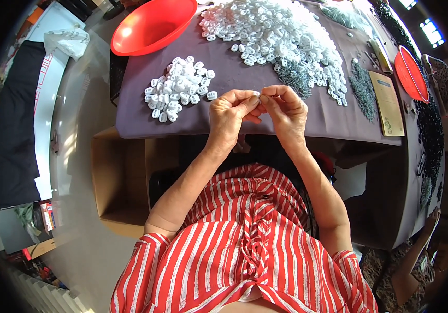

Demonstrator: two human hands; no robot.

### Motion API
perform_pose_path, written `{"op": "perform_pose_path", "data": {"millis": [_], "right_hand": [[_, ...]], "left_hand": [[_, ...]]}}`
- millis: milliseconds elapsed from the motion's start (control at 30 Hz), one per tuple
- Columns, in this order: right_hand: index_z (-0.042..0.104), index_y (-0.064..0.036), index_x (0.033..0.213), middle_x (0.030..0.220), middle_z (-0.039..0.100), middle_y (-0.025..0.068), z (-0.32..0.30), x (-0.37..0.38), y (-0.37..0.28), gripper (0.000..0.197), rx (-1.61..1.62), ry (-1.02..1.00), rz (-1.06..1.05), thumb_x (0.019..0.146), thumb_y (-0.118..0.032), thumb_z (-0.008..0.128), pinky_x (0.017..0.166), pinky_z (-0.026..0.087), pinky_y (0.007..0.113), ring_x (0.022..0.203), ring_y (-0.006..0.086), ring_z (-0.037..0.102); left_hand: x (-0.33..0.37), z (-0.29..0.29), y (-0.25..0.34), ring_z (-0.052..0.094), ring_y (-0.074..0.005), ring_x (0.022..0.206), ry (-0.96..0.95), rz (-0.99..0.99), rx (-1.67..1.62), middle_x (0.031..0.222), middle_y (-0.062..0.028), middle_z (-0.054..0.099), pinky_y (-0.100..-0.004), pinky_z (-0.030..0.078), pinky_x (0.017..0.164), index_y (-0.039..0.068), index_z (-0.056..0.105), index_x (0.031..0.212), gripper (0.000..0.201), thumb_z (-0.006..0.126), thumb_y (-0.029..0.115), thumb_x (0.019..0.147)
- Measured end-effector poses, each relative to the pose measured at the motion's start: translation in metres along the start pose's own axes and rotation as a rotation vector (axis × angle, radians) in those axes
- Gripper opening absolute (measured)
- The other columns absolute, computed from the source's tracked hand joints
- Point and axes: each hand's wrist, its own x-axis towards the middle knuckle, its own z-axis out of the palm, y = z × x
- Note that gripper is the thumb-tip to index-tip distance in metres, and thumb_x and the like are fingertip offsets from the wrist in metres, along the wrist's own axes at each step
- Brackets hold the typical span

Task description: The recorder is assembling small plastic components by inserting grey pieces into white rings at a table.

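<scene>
My left hand [227, 113] and my right hand [289, 113] meet above the table's near edge, fingertips almost touching. Between thumb and forefinger, the left pinches a small white plastic piece [256, 93]. The right thumb and forefinger are also closed in a pinch against its right side; whatever they hold is hidden. A small heap of white oval plastic pieces with dark holes, like cord stoppers [179, 87], lies to the left of my hands. Beyond them spreads a much larger pile of white pieces [276, 31]. Just past my right fingers is a heap of tiny grey spring-like parts [293, 78].
A red basin [153, 26] stands at the table's far left corner. To the right lie another grey heap [362, 88], a tan booklet [387, 104], a red tray [412, 73] and many black pieces [430, 141]. An open cardboard box [122, 177] sits below. Another person's arm [417, 255] shows lower right.
</scene>
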Motion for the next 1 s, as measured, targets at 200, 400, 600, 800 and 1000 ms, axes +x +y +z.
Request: {"op": "perform_pose_path", "data": {"millis": [200, 400, 600, 800, 1000], "right_hand": [[0.059, 0.0005, 0.091, 0.081, 0.062, 0.0016, -0.003, 0.002, 0.000, 0.007, 0.033, -0.005, 0.026, 0.084, 0.003, 0.058, 0.067, 0.048, 0.020, 0.074, 0.0056, 0.057], [0.059, 0.0002, 0.092, 0.083, 0.062, 0.0011, -0.005, 0.003, 0.000, 0.008, -0.006, -0.022, 0.030, 0.085, 0.002, 0.058, 0.068, 0.048, 0.020, 0.075, 0.0058, 0.057], [0.060, -0.0003, 0.095, 0.084, 0.062, 0.0013, -0.006, 0.002, 0.001, 0.010, -0.093, -0.087, -0.019, 0.086, 0.001, 0.056, 0.069, 0.047, 0.020, 0.076, 0.0056, 0.057], [0.060, 0.0001, 0.095, 0.086, 0.062, 0.0019, 0.000, -0.002, -0.001, 0.010, -0.120, -0.149, 0.018, 0.086, 0.001, 0.056, 0.073, 0.048, 0.021, 0.080, 0.0065, 0.058], [0.060, 0.0009, 0.097, 0.085, 0.063, 0.0028, -0.001, -0.001, 0.000, 0.013, 0.013, -0.077, 0.042, 0.084, 0.002, 0.058, 0.072, 0.050, 0.023, 0.079, 0.0072, 0.058]], "left_hand": [[0.009, -0.001, 0.005, 0.066, -0.0168, 0.066, -0.053, 0.041, 0.081, 0.075, -0.0109, 0.065, -0.0244, 0.054, 0.053, -0.004, 0.061, 0.086, 0.009, 0.059, 0.005, 0.084], [0.007, -0.001, 0.009, 0.064, -0.0146, 0.064, -0.075, 0.046, 0.170, 0.074, -0.0103, 0.064, -0.0244, 0.053, 0.054, -0.003, 0.062, 0.088, 0.010, 0.060, 0.005, 0.084], [0.005, -0.010, 0.010, 0.061, -0.0099, 0.061, -0.099, 0.099, 0.367, 0.073, -0.0066, 0.065, -0.0213, 0.050, 0.052, -0.002, 0.064, 0.087, 0.012, 0.061, 0.010, 0.085], [0.005, -0.016, 0.015, 0.060, -0.0082, 0.062, -0.124, 0.103, 0.425, 0.074, -0.0049, 0.065, -0.0203, 0.049, 0.052, -0.001, 0.065, 0.089, 0.012, 0.061, 0.010, 0.085], [0.005, -0.014, 0.017, 0.065, -0.0155, 0.070, -0.154, 0.005, 0.251, 0.081, -0.0098, 0.065, -0.0251, 0.055, 0.060, -0.004, 0.062, 0.092, 0.011, 0.057, 0.005, 0.086]]}}
